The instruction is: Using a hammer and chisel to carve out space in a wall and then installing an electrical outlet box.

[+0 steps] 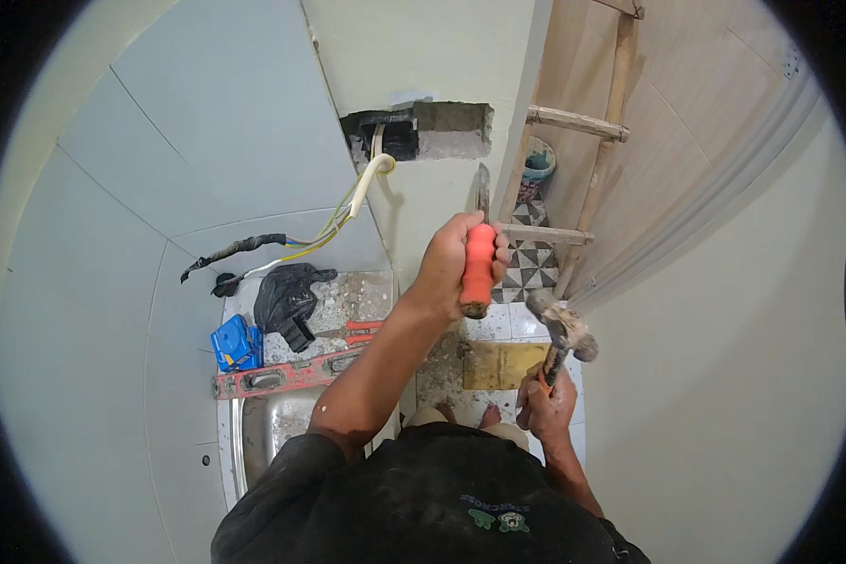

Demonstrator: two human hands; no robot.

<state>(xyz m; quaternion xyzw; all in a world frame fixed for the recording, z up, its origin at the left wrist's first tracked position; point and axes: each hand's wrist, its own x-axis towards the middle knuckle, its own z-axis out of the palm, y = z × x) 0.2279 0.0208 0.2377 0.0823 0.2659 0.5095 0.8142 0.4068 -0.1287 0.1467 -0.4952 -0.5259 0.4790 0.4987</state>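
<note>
The left hand (445, 258) holds one chisel (478, 263), the right hand (554, 406) one hammer (564, 332) — each partly covered by the grip; one sink (238, 442) is partly hidden.

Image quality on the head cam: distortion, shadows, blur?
Head view: black vignette around the rim, joints between the left-hand wall tiles bowed by the fisheye; a broad soft shadow on the right-hand wall; the orange-handled tool fairly crisp, the hammer readable, any slight motion blur on it too small to tell.
</note>
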